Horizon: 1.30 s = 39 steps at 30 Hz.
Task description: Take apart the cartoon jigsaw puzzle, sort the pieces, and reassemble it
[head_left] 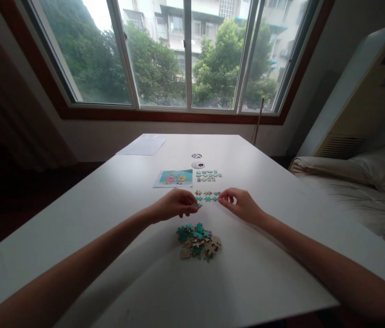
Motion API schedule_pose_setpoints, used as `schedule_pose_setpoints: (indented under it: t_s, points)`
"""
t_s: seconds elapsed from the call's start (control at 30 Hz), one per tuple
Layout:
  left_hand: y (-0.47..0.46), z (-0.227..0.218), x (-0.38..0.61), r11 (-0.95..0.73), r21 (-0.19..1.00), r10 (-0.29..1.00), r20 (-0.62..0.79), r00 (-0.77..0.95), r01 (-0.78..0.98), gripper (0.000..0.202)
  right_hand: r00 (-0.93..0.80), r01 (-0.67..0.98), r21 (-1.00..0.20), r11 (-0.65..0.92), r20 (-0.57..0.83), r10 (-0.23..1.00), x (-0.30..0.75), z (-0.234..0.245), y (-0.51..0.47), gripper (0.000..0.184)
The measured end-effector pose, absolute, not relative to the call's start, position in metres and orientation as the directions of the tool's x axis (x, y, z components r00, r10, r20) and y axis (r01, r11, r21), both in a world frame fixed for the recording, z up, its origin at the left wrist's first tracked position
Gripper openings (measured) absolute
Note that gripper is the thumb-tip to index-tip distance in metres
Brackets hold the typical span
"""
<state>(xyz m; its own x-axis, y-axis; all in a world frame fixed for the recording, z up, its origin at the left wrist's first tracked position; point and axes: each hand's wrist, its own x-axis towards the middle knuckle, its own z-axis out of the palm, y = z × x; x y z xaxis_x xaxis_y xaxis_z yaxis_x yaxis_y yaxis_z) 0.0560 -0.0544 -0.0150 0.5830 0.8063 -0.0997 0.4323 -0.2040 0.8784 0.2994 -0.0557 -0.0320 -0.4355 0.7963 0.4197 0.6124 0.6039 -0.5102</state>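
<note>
White tabletop: table (110, 237), matte and broad, ran from the near edge toward the window (187, 54); it bore every item below.
Window: wide, brown-framed, trees and buildings beyond.
Bedding: pale, rumpled bedding (359, 182) lay off the table's right side.
Paper sheet: a blank paper sheet (141, 146) lay flat at the far left of the tabletop.
Reference picture: a colourful printed card (175, 178) lay flat, beyond the hands.
Loose heap: pile of puzzle pieces (199, 241), teal and tan, sat nearer than the hands, between the forearms.
Sorted cluster: a small group of pieces (207, 175) lay just right of the card.
Joined row: a short strip of pieces (207, 196) lay between the two hands, touching or nearly touching both.
Left hand: left hand (175, 205), fingers curled together, pinched the strip's left end.
Right hand: right hand (242, 205), fingertips drawn in, pinched the right end.
Handling, as judged: pieces looked light, thin, stiff card; joints likely loose, so best taken by the edges and kept flat.
Discs: two small round objects (197, 161) lay beyond the card; kind unclear.
</note>
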Motion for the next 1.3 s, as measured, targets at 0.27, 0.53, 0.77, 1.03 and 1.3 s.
schedule_pose_setpoints:
  t_s: [0.27,0.53,0.77,1.03,1.3]
  points:
    - [-0.070,-0.017,0.070,-0.314,0.824,0.790,-0.048,0.611,0.471,0.019,-0.512,0.495,-0.576,0.650,0.412,0.754,0.267,-0.026,-0.088,0.016]
    - [-0.075,-0.018,0.074,-0.391,0.768,0.781,-0.014,0.625,0.506,0.019,-0.540,0.511,-0.576,0.638,0.362,0.760,0.268,-0.027,-0.088,0.012]
    - [-0.060,-0.019,0.063,-0.259,0.847,0.829,-0.052,0.556,0.465,0.028,-0.408,0.481,-0.725,0.492,0.312,0.858,0.277,-0.031,-0.074,0.019]
    - [-0.044,-0.017,0.041,-0.281,0.789,0.825,-0.093,0.558,0.547,0.022,-0.242,0.313,-0.895,0.319,0.249,0.938,0.292,-0.041,-0.053,0.029]
    - [-0.049,-0.013,0.042,-0.301,0.750,0.794,-0.145,0.590,0.589,0.020,-0.210,0.599,-0.737,0.314,0.233,0.949,0.314,-0.039,-0.006,0.034]
